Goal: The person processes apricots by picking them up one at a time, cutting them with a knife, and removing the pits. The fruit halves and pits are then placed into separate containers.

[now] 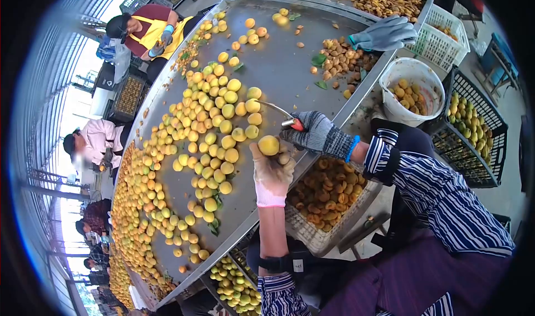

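Observation:
My left hand, in a stained pale glove with a pink cuff, is closed around a yellow apricot near the table's edge. Just to its right, my right hand wears a grey knit glove with a blue cuff and grips a knife. The red handle shows partly, and the thin curved blade points up and left over the table, apart from the apricot. Many loose apricots lie on the metal table beyond my hands. Below them is a crate of halved apricots.
Pits and a spare grey glove lie at the table's far right. A white bucket and a black crate of greenish fruit stand at right. Co-workers sit along the opposite side. Another fruit crate is below the edge.

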A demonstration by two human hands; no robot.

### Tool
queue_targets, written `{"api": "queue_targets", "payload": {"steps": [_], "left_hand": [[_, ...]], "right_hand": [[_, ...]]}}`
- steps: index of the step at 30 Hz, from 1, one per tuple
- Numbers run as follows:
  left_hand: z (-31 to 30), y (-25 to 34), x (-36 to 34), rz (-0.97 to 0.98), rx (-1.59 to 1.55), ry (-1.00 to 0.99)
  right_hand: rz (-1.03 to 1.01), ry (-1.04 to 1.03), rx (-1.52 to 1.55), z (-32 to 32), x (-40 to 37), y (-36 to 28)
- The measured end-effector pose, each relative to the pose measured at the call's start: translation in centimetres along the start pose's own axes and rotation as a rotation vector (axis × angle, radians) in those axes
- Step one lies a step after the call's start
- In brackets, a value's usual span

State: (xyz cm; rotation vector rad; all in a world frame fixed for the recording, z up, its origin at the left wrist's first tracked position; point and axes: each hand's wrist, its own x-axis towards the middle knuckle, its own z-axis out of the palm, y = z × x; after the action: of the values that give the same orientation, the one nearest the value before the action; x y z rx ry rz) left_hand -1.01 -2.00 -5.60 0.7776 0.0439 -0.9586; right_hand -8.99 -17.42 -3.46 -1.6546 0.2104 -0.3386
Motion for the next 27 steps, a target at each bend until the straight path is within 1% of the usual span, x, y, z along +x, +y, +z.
{"api": "queue_targets", "payload": {"steps": [2,4,6,8,9,10,11,12,14,15,16,18,21,22,23,24,25,27], "left_hand": [[0.6,0.2,-0.3,-0.001,-0.058,-0.101],[1.2,0.3,-0.2,0.029,-0.013,-0.080],[1.9,0.4,-0.1,0.053,0.028,-0.063],[2.6,0.4,0.1,0.080,0.032,0.008],[2.7,0.3,0.1,0.076,0.034,0.007],[2.7,0.2,0.1,0.117,0.077,-0.020],[2.7,0.0,0.2,0.158,0.118,-0.046],[2.5,-0.3,0.3,0.151,0.118,-0.046],[2.1,-0.9,0.4,0.256,0.397,-0.114],[2.1,-1.0,0.3,0.249,0.398,-0.115],[2.1,-0.9,0.3,0.218,0.396,-0.111],[2.2,-0.8,0.1,0.188,0.394,-0.105],[2.2,-0.5,-0.6,0.217,0.413,-0.113],[2.3,-0.2,-0.9,0.278,0.478,-0.125],[2.4,0.2,-1.2,0.341,0.544,-0.135],[2.4,0.8,-1.4,0.350,0.548,-0.126],[2.3,1.4,-1.7,0.373,0.565,-0.110],[2.0,2.3,-2.2,0.408,0.557,-0.066]], "right_hand": [[0.202,0.020,-0.073,-0.8,-0.2,-1.8],[0.201,0.051,-0.039,-1.2,0.1,-1.6],[0.279,0.063,0.044,-1.7,0.1,-1.5],[0.291,0.071,0.108,-1.9,0.0,-0.6],[0.338,0.049,0.158,-1.9,-0.1,-0.6],[0.386,0.026,0.207,-1.9,-0.3,-0.5],[0.394,0.004,0.213,-1.8,-0.2,0.1],[0.399,0.008,0.214,-1.8,-0.3,0.5],[0.192,-0.062,0.034,-1.8,-0.5,1.3],[0.003,-0.012,-0.279,-1.8,-0.4,1.4],[0.007,-0.008,-0.277,-1.8,-0.5,1.4],[-0.068,-0.020,-0.369,-2.0,-0.7,0.6],[-0.051,-0.068,-0.419,-2.0,-1.0,-0.2],[-0.055,-0.076,-0.415,-1.9,-1.0,-0.3],[-0.009,-0.060,-0.363,-1.8,-1.0,-0.5],[0.035,-0.045,-0.311,-1.7,-1.0,-0.7],[0.026,-0.055,-0.305,-1.7,-1.0,-0.9],[0.079,-0.118,-0.308,-1.8,-1.1,-1.5]]}}
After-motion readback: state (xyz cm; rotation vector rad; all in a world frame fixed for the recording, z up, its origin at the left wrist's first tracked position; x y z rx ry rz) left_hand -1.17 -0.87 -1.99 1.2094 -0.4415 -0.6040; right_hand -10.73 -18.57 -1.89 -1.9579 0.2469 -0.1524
